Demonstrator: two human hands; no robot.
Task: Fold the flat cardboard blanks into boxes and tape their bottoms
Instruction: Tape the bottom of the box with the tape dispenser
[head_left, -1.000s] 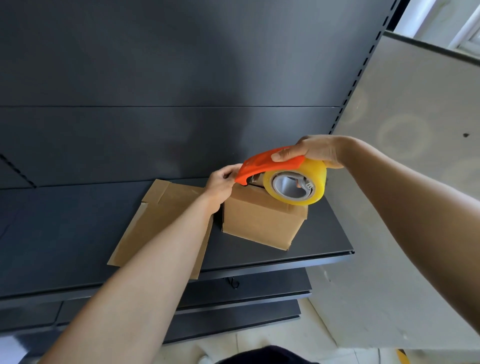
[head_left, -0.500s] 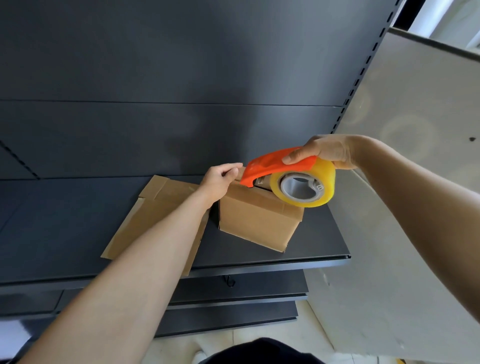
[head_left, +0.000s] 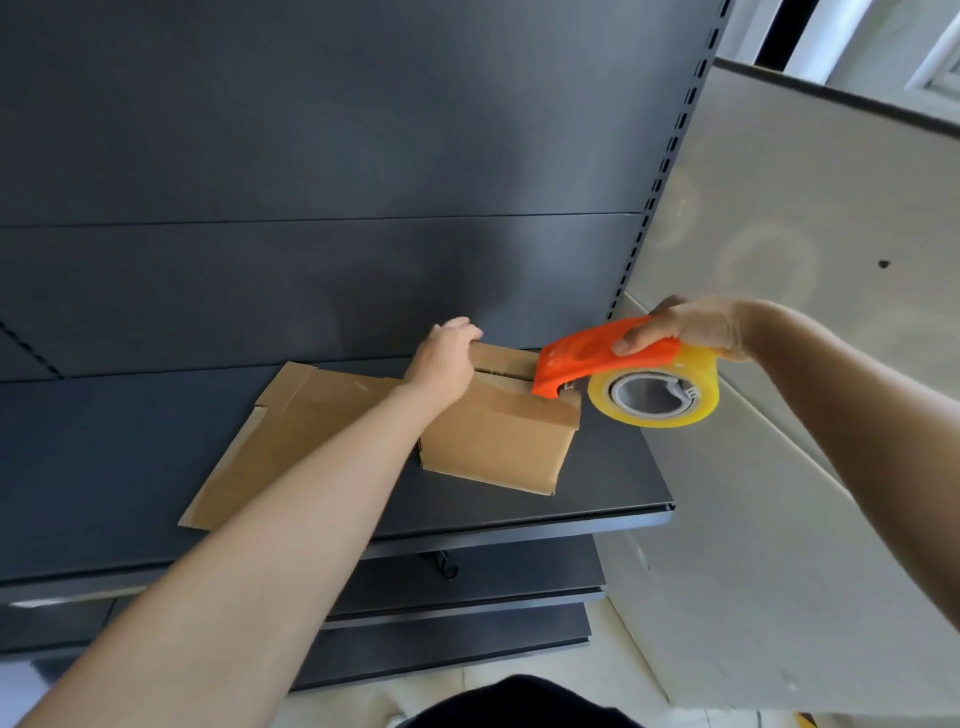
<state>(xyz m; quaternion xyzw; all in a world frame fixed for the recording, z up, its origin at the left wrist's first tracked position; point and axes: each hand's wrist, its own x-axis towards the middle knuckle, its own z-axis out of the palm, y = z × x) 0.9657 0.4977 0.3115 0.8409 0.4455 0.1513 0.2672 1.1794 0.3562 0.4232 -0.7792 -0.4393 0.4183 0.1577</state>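
A small folded cardboard box (head_left: 498, 441) stands on the dark shelf (head_left: 104, 467), its closed flaps facing up. My left hand (head_left: 441, 358) presses on the box's top left end. My right hand (head_left: 691, 327) grips the orange tape dispenser (head_left: 597, 358), which carries a yellowish clear tape roll (head_left: 654, 395). The dispenser's nose touches the right part of the flap seam, and a strip of clear tape lies along the seam from my left hand to it. Flat cardboard blanks (head_left: 291, 441) lie on the shelf left of the box, partly under my left forearm.
A dark back panel (head_left: 311, 156) rises behind the shelf. A pale wall panel (head_left: 805, 208) stands right of the slotted upright (head_left: 654, 208). Lower shelves (head_left: 467, 613) sit beneath the front edge, with pale floor below.
My right hand has drawn the dispenser rightward along the box top, laying tape over the seam. My left hand shifted onto the box's far left top edge.
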